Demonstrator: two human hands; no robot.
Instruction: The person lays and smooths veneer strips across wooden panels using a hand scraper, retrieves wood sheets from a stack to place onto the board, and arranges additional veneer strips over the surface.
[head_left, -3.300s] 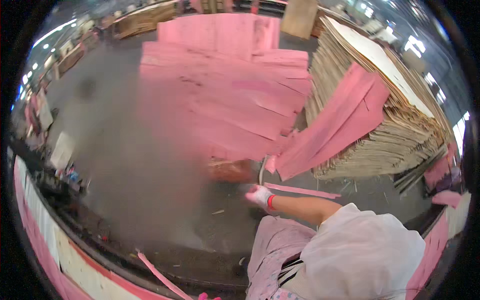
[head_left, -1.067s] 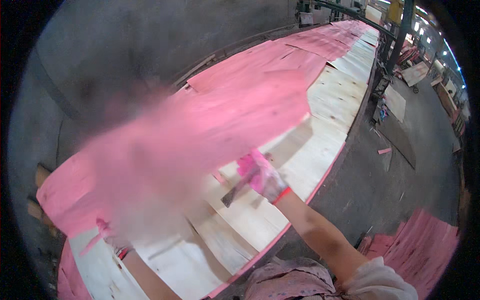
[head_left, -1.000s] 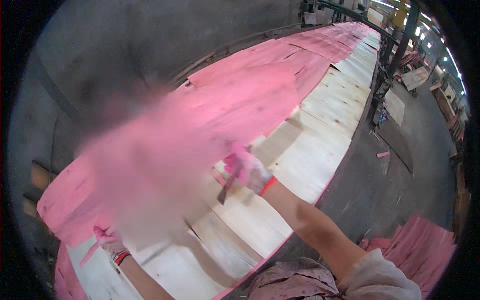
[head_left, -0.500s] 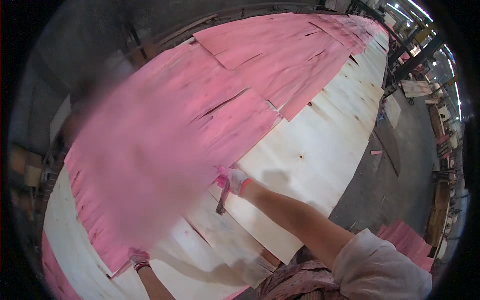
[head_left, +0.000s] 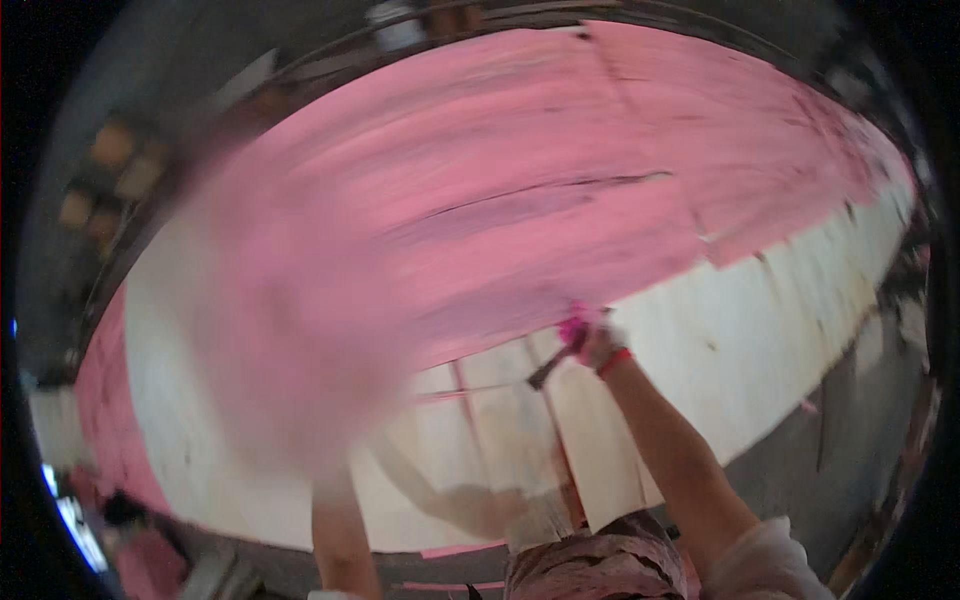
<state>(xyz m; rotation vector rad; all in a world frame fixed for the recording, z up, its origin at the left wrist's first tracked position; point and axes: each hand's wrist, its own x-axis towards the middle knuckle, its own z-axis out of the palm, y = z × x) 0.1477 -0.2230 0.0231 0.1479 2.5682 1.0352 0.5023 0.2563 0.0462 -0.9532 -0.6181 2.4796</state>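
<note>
A wide pink veneer sheet point(head_left: 480, 290) lies across pale wood veneer sheets point(head_left: 760, 310). My right hand point(head_left: 600, 345), in a white glove stained bright pink, is at the pink sheet's near edge. It is closed on a dark, narrow tool point(head_left: 548, 370) that sticks out toward the lower left; its exact kind I cannot make out. My left forearm point(head_left: 343, 530) reaches up over the pale veneer at the lower left. A large pinkish blur covers my left hand, so its fingers and anything in them are hidden.
Another pink sheet point(head_left: 105, 390) shows at the stack's left end. Grey floor point(head_left: 790, 470) lies to the right. Brownish blocks or boxes point(head_left: 115, 145) stand beyond the far left edge. Pink material point(head_left: 150, 565) lies at the lower left.
The view has swung left. My right hand is further right in the picture, still with the dark tool. My left hand, visible earlier at the pink sheet's corner, is now behind the blur.
</note>
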